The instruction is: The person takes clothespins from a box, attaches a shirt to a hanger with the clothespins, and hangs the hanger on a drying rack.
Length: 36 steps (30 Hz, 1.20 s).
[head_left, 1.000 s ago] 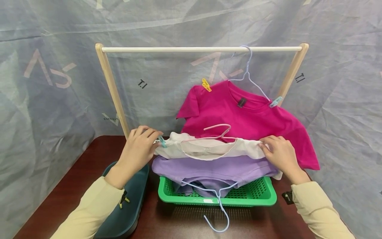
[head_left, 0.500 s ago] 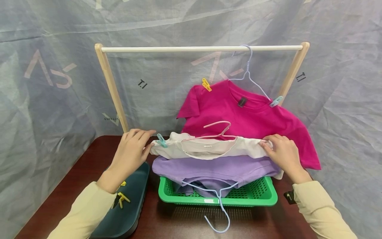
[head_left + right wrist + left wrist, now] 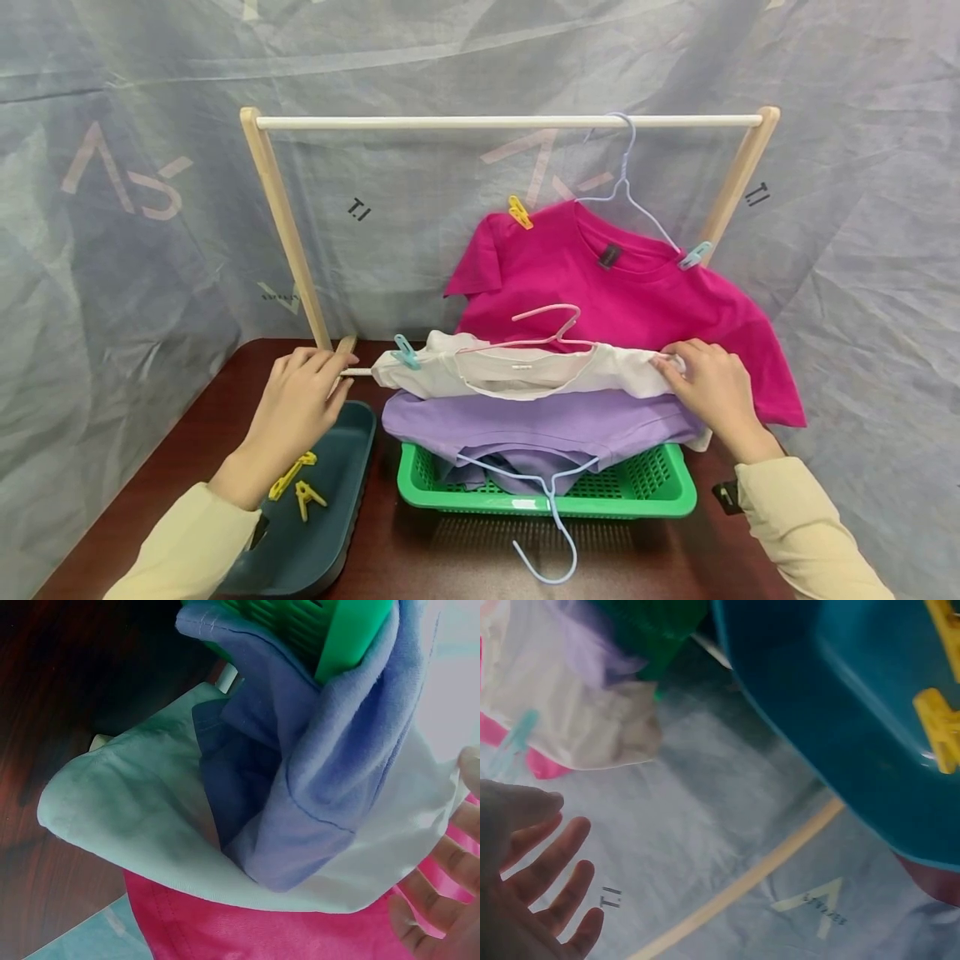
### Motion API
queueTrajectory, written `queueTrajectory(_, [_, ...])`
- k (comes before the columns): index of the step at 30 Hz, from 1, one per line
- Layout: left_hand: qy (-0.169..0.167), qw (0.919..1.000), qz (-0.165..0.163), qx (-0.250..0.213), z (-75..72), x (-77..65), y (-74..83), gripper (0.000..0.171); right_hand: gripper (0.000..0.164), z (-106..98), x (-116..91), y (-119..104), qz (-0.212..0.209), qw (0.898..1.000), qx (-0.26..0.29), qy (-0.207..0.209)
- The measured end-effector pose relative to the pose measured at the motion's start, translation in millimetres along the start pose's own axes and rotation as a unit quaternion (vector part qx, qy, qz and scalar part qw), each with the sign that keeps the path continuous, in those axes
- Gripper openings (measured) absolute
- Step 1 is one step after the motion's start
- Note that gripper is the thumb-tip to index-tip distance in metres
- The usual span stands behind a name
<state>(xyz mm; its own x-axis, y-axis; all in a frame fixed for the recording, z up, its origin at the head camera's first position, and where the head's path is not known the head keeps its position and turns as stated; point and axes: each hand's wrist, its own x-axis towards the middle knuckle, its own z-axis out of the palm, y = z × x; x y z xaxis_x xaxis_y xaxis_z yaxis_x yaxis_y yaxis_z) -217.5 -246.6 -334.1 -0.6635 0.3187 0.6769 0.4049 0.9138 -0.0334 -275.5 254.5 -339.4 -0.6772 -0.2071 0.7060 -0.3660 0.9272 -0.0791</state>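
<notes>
A white shirt [image 3: 435, 383] lies with a pink hanger [image 3: 572, 321] in its neckline. A light-blue clothespin [image 3: 406, 353] is clipped at the shirt's left shoulder. My left hand [image 3: 294, 404] is off to the left of that shoulder, empty; its fingers are spread in the left wrist view. At the other shoulder, my right hand [image 3: 708, 387] pinches the white fabric between thumb and fingers. Below it a purple shirt [image 3: 540, 421] with a pale-blue hanger [image 3: 551, 492] lies over the green basket [image 3: 547, 506].
Behind stands a rack with a white rail [image 3: 420, 123], where a magenta shirt [image 3: 540, 275] hangs on a blue hanger, with yellow and blue clothespins. A dark teal tray [image 3: 315, 542] at the left holds yellow clothespins [image 3: 306, 498].
The left hand has let go of the blue clothespin and the shirt's left shoulder and moved left and down. The right hand keeps its pinch, slightly farther right.
</notes>
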Motion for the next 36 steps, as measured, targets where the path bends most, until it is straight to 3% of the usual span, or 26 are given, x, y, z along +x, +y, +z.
queueTrajectory(4, [-0.022,0.9997,0.004,0.012,3.2,-12.7,-6.5,0.025,0.019,0,-1,0,0.002,1.000,0.000,0.002])
queueTrajectory(8, [-0.071,0.9970,0.001,0.030,6.3,-27.1,-11.5,0.027,0.019,0,-1,0,0.003,1.000,0.000,0.002])
queueTrajectory(14, [-0.159,0.9858,-0.012,0.052,12.4,-44.8,-15.6,0.030,0.020,-1,-1,0,0.005,1.000,-0.002,0.001])
queueTrajectory(24, [-0.240,0.9691,-0.002,0.058,23.8,-61.9,-12.2,0.027,0.020,0,-3,1,0.004,1.000,0.001,-0.001])
queueTrajectory(36, [-0.354,0.9322,0.007,0.075,31.8,-75.6,-6.2,0.024,0.020,0,-3,0,0.003,1.000,0.002,-0.003])
